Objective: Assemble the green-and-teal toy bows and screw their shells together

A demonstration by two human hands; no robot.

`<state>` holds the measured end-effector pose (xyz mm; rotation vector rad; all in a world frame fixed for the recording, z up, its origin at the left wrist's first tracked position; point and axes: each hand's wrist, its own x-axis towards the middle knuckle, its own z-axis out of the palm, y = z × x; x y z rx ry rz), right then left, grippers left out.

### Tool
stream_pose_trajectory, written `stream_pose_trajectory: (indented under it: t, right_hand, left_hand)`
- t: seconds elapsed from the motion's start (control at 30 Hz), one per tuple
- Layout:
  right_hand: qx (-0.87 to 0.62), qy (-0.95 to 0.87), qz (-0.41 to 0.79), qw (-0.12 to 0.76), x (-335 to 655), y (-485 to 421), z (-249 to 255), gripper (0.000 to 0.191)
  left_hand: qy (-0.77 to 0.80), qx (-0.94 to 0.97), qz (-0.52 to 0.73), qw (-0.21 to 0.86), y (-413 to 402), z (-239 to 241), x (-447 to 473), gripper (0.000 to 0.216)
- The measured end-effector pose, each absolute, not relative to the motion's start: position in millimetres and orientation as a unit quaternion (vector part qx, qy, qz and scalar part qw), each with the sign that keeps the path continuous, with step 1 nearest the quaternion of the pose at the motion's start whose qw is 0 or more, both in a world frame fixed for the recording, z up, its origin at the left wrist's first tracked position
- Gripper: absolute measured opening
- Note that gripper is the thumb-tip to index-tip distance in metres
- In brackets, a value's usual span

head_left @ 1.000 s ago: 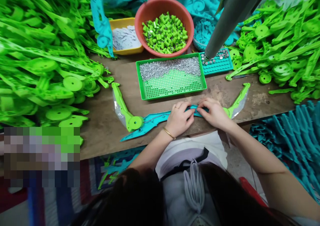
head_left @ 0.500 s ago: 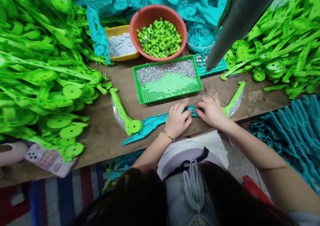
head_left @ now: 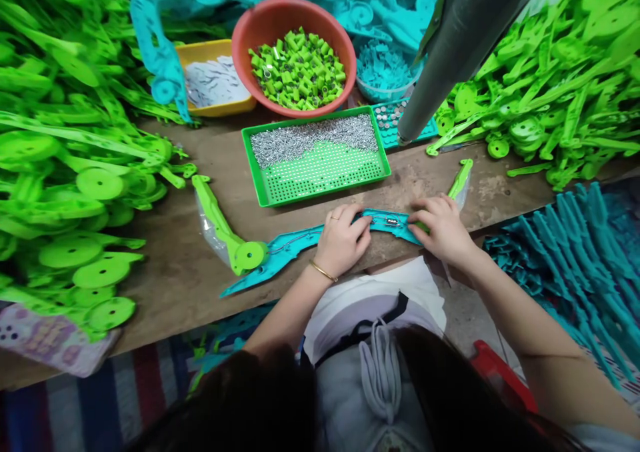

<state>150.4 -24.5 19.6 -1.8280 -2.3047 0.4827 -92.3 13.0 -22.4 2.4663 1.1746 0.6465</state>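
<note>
A blue plastic bow-shaped body [head_left: 295,241] lies open side up along the front of the bench, a thin wire running inside its left half. A small metal part [head_left: 393,222] sits in its middle. My left hand [head_left: 343,239], with a ring and a gold bracelet, grips the body left of that part with bent fingers. My right hand [head_left: 440,225] has its fingers closed on the body's right end, partly hiding the joint there. A green limb [head_left: 225,229] with clear plastic joins the left end; another green limb [head_left: 461,179] rises behind my right hand.
A green tray [head_left: 320,172] of small metal screws stands behind the body. Farther back are a red bowl [head_left: 240,59] of green pieces, a yellow tray [head_left: 220,110] and a grey pole [head_left: 440,59]. Green limbs [head_left: 60,172] pile up left and right; blue parts [head_left: 565,259] lie stacked at the right.
My right hand has moved right along the blue body to its end, uncovering the small metal part. My left hand keeps its place on the body. The whole view has shifted slightly.
</note>
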Motion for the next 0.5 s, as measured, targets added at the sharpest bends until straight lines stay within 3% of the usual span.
stream_pose_trajectory:
  t: [0.27, 0.5]
  right_hand:
    - [-0.548, -0.822, 0.141, 0.055, 150.8, -19.8, 11.7, 0.015]
    - [-0.506, -0.839, 0.192, 0.061, 156.4, -15.0, 11.3, 0.021]
  left_hand:
    - [0.426, 0.86, 0.221, 0.173, 12.8, -21.4, -90.8, 0.021]
    - [0.424, 0.858, 0.235, 0.171, 12.1, -21.1, -90.0, 0.02]
